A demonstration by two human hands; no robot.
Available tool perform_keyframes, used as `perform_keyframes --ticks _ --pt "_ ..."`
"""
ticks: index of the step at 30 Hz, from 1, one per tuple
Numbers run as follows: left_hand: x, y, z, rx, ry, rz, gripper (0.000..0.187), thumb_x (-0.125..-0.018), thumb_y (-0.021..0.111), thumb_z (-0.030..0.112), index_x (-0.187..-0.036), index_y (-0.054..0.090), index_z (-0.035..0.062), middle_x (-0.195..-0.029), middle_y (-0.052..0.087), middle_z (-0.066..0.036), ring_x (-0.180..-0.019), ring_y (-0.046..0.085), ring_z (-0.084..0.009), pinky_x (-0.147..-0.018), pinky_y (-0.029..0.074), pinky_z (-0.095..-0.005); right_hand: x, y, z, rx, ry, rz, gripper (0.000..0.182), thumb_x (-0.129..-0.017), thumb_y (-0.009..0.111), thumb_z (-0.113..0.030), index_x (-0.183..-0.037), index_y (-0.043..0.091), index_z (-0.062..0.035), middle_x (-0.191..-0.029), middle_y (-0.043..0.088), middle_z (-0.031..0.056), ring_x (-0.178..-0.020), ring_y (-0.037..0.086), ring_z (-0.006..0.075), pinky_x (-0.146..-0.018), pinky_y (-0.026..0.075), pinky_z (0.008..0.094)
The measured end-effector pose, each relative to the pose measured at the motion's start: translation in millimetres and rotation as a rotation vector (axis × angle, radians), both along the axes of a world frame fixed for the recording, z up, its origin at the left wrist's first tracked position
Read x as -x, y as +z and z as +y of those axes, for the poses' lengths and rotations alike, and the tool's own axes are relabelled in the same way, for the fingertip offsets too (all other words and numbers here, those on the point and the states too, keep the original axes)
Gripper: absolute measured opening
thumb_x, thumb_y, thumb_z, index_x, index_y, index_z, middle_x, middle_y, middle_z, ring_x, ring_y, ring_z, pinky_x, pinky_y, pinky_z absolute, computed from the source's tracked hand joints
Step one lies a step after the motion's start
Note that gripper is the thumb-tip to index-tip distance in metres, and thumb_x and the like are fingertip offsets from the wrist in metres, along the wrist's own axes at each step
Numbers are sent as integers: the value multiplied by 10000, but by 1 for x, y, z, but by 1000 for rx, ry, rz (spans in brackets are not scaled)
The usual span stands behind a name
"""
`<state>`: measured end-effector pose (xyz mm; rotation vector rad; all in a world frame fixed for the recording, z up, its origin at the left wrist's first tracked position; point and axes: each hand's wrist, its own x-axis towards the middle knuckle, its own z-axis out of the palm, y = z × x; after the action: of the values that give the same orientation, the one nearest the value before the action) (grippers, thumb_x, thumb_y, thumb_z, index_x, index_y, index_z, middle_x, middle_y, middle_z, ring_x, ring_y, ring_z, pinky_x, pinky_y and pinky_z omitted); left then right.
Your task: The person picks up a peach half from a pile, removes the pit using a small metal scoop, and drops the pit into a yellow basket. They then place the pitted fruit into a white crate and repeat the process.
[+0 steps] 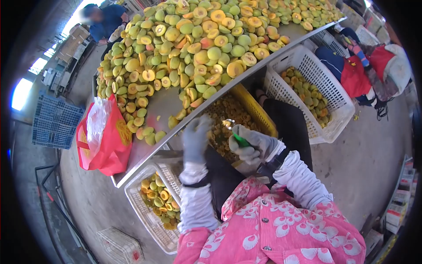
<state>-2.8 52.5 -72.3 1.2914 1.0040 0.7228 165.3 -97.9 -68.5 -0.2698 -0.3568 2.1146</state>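
My right hand (252,145), in a grey glove, grips a green-handled tool (240,140) with a shiny metal end pointing up and left. My left hand (196,136), also gloved, is raised at the table's front edge, smeared by motion; whether it holds anything is hidden. Beyond both hands, a large heap of halved yellow-green fruit (193,48) covers the metal table (165,105). Below and between my hands sits a yellow crate (250,105) with small brownish pieces (228,110) in it.
White crates of fruit stand at right (340,97) and lower left (132,193). A red bag (105,141) rests on the table's left end. A blue crate (57,119) is farther left. One person (103,24) is at the upper left; another person's sleeve (356,53) shows at upper right.
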Motion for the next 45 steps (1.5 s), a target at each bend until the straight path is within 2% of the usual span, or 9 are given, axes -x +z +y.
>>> perform_keyframes --ticks 4,12,22,30,32,36,37,38,45 --pt "127 18 18 -896 91 874 251 -771 760 272 -861 732 39 -859 696 -163 -816 666 -348 -762 522 -419 -15 -52 13 318 -196 -880 390 -993 531 -471 -992 586 -85 -644 479 -17 -515 456 88 -481 415 269" --pt "3 17 96 -916 -111 712 525 -841 660 109 -1356 569 155 -1367 552 -164 -1209 555 -361 -1029 443 -419 20 -116 24 234 -341 -1043 378 -956 594 -452 -1028 599 -81 -708 574 8 -582 523 93 -542 423 265" --pt "-46 5 157 -875 -434 1238 436 -729 784 218 -1114 615 98 -1115 622 -139 -1056 614 -357 -891 501 -452 6 -92 13 316 -437 -1111 279 -977 580 -337 -1021 569 -62 -749 583 8 -615 540 107 -572 454 279" --pt "6 17 107 -768 340 617 301 -793 739 172 -1031 594 59 -855 656 -128 -745 660 -281 -633 530 -373 41 -27 26 -148 -554 -1369 215 -1017 557 -276 -1064 556 -66 -754 530 -28 -607 470 74 -568 408 247" --pt "4 37 63 -31 128 -277 292 -908 627 214 -1124 606 17 -928 662 -112 -837 643 -184 -706 534 -324 53 -7 31 -193 -606 -1354 223 -1014 561 -281 -1042 559 -59 -731 531 -19 -600 478 78 -561 410 258" --pt "19 13 27 -39 -221 -389 341 -997 518 255 -1213 567 -4 -1021 653 -122 -881 631 -174 -780 532 -302 61 41 29 -233 -667 -1438 247 -998 589 -284 -977 558 -40 -654 508 19 -575 491 80 -536 411 293" --pt "14 11 10 -377 -136 -216 374 -1024 467 295 -1202 572 -17 -1032 651 -120 -906 626 -172 -802 523 -292 63 46 28 -207 -667 -1430 263 -958 609 -281 -1006 574 -25 -776 622 220 -705 617 392 -660 482 420" --pt "10 15 -5 -711 -45 -31 422 -1051 416 334 -1191 576 -30 -1043 649 -119 -932 622 -169 -825 513 -283 66 44 25 -207 -663 -1436 263 -958 609 -281 -1006 574 -25 -776 622 220 -705 617 392 -660 482 420" --pt "10 56 -45 -314 8 -226 556 -1071 299 438 -1101 622 -14 -956 643 -82 -873 588 -150 -844 462 -280 83 38 15 -356 -848 -1689 252 -946 618 -273 -974 535 -37 -764 639 234 -755 636 446 -622 483 499"
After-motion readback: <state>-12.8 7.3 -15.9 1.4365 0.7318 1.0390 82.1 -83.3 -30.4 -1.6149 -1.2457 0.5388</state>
